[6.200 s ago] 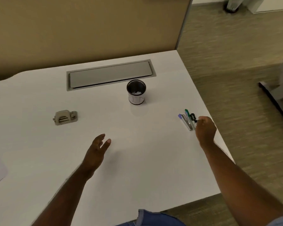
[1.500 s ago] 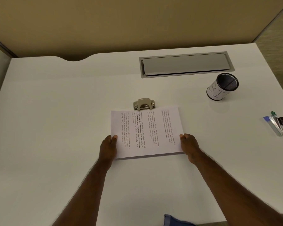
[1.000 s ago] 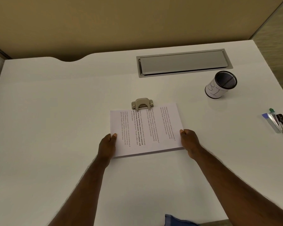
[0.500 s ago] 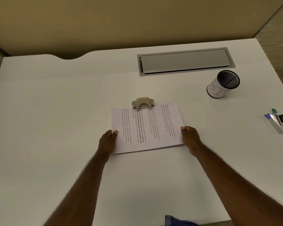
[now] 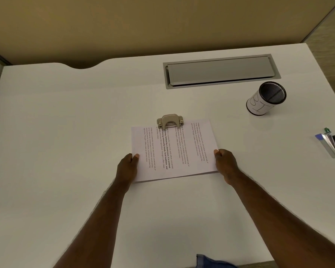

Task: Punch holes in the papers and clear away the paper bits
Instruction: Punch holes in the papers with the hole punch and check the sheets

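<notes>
Between the two gripping hands lies a stack of matt white paper [image 5: 174, 151] printed with dark text. At its far edge sits a hole punch [image 5: 170, 120] of brushed, pale metal with a dull sheen. The desk [image 5: 66, 132] beneath is smooth, matt white. Far right of the grip stands a black wire-mesh cup [image 5: 267, 98] wrapped in paper.

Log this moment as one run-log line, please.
step: feeding papers into hole punch | left hand: grips left edge | right hand: grips right edge
</notes>
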Motion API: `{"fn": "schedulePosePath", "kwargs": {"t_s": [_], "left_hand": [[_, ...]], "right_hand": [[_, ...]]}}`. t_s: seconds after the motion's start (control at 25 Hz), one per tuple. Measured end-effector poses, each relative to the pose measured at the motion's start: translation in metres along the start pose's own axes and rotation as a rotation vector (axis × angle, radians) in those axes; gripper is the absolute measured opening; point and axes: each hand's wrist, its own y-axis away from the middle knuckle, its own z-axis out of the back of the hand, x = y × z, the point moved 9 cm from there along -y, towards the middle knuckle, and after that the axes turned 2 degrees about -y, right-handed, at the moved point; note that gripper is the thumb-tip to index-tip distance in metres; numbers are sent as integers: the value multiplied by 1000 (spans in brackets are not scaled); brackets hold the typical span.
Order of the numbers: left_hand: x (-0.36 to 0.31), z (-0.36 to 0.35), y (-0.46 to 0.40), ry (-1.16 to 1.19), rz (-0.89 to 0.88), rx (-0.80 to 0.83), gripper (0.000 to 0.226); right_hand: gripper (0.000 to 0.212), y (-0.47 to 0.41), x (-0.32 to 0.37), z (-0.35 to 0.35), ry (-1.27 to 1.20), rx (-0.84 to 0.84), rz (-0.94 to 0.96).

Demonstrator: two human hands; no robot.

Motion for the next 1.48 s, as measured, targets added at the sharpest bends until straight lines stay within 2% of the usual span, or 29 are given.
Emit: {"fn": "schedulePosePath", "kwargs": {"t_s": [0.24,0.32,0.4,0.48,0.56,0.68,0.76,0.84,0.96,1.2,1.48], "left_hand": [[4,-1,-1,21,16,62,33],[2,6,0,-39,9,33,34],[-7,24,1,-199,-48,-95,50],[-21,36,3,-320,-144,-175,70],[-36,26,3,-489,-260,-104,85],[-48,-17,14,-758,-412,125,107],[-44,-32,14,-812,-403,199,114],[-37,-32,8,-829,-364,205,115],[-30,-29,0,-856,-346,206,115],[-26,-34,-6,-873,-314,193,118],[-27,-37,-7,-903,-311,191,119]], "right_hand": [[31,2,-1,4,-16,-17,-5],[36,7,-3,15,-9,-96,-34],[46,17,-2,36,122,-266,-36],[49,27,16,46,205,-383,55],[44,30,52,39,215,-413,232],[30,19,126,1,180,-285,503],[28,3,172,-31,146,-162,598],[31,-17,205,-56,151,-95,623],[40,-43,234,-86,295,-87,676],[71,-74,246,-123,573,-99,680],[71,-84,240,-134,582,-79,678]]}}
